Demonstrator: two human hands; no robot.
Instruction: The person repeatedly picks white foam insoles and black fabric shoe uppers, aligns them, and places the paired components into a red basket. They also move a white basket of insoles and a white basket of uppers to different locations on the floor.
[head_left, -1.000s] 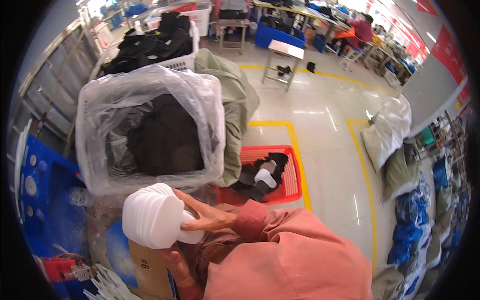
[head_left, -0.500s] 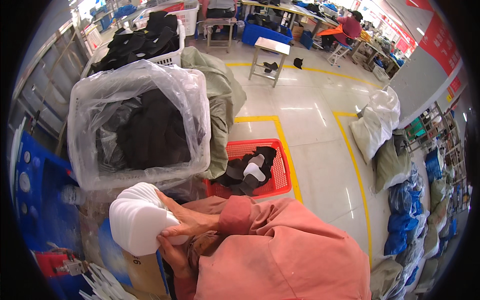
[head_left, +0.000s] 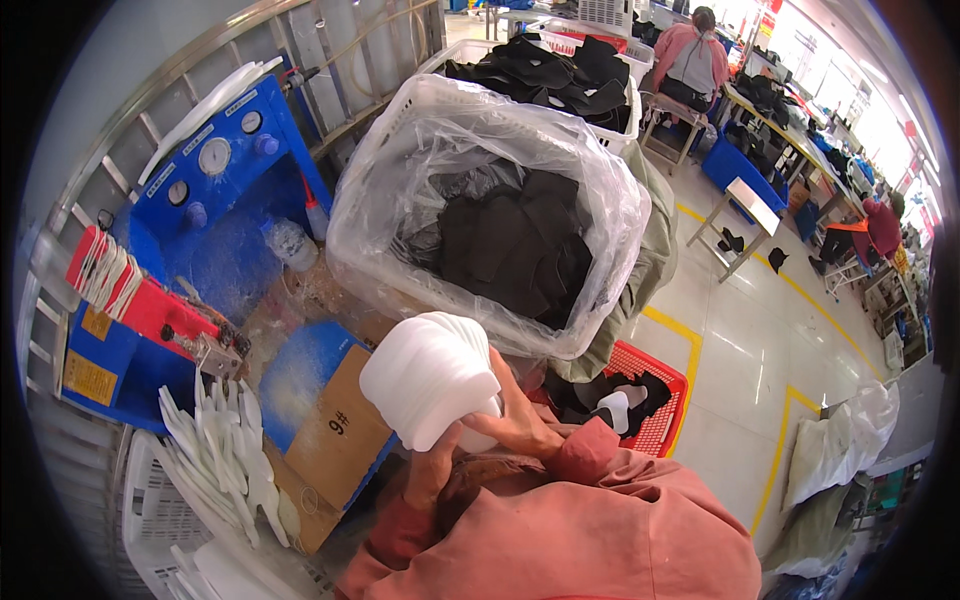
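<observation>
On the near side of the lined basket (head_left: 352,262), a stack of white pads (head_left: 425,375) is held tilted in both hands. The right hand (head_left: 525,425) clasps the stack's right side, thumb pressed on the near face and fingers bent round behind. The left hand (head_left: 430,472) touches the stack's lower edge with its thumb; its other fingers are mostly hidden, so whether they are spread or pressed together I cannot tell.

Left of the hands, nearer than the lined basket, are a heap of white strips (head_left: 222,450) and a cardboard box (head_left: 340,425). Just beyond the lined basket's lower right corner is a red basket (head_left: 676,402) with black and white pieces inside. The lined basket itself holds black pieces (head_left: 520,235) within clear plastic.

To its left stands a blue machine (head_left: 292,135) with round dials, a clear bottle (head_left: 290,245) between them. Behind the lined basket is another basket (head_left: 632,115) heaped with black pieces; farther off to its right are a stool (head_left: 752,205) and a seated person (head_left: 692,62).
</observation>
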